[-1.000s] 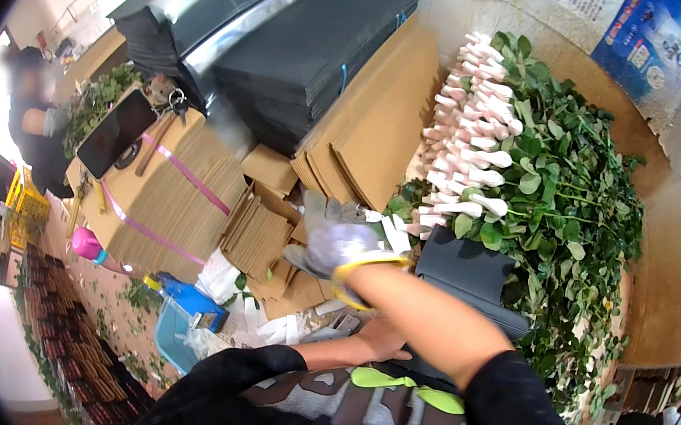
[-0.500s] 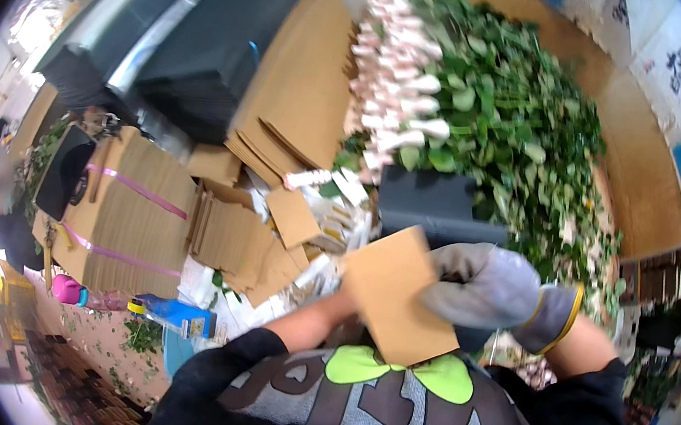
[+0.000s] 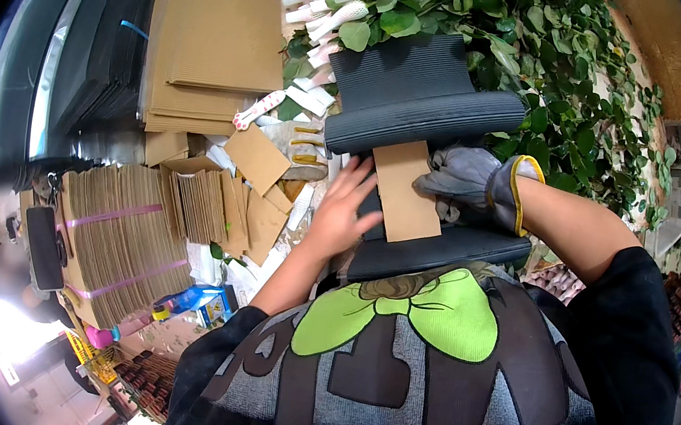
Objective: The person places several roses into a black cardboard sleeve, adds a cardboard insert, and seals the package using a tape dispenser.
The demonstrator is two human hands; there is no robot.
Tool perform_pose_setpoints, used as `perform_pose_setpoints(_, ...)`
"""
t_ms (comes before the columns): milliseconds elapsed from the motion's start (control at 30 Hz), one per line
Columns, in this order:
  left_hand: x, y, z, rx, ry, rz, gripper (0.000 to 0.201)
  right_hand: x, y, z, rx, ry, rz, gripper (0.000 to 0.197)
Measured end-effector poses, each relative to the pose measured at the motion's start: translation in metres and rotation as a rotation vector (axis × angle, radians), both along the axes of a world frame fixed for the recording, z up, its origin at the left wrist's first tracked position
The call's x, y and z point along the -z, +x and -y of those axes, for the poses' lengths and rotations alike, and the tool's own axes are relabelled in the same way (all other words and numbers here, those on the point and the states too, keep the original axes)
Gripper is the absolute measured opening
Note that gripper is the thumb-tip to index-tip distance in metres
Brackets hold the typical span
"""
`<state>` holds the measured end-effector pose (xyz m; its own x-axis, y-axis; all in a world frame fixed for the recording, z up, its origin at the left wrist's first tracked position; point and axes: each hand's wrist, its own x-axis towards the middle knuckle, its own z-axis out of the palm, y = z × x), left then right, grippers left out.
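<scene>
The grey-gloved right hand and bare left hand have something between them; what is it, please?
A flat, rectangular brown cardboard piece lies there, shown in the head view.

Cardboard piece (image 3: pixel 407 191) now down on the black ribbed sheet (image 3: pixel 428 121).

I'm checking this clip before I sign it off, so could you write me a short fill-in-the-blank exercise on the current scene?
1. The glove on the right hand has a cuff edged in ____.
2. The bare hand is the person's ____ one.
3. The cardboard piece lies between the person's two ____.
4. The bow on the shirt is ____.

Missing words: yellow; left; hands; green.
</scene>
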<state>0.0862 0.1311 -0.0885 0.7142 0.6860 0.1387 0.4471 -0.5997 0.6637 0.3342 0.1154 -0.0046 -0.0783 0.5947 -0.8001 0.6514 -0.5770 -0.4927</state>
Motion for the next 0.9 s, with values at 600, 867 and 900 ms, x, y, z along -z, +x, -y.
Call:
perform_pose_setpoints(600, -0.024, 0.036, -0.016, 0.388, -0.035, -0.252, 0.104, -0.056, -0.040, -0.011, -0.880, 0.237, 0.205, 0.028)
perform_pose_setpoints(867, -0.052, 0.027, -0.017, 0.322, -0.040, -0.279, 0.064, -0.111, -0.016, -0.020, -0.803, 0.513, 0.156, 0.026)
perform_pose_setpoints(900, -0.064, 0.029, -0.016, 0.311, -0.147, -0.253, 0.054, -0.135, -0.002, -0.019, -0.661, 0.762, 0.070, 0.026)
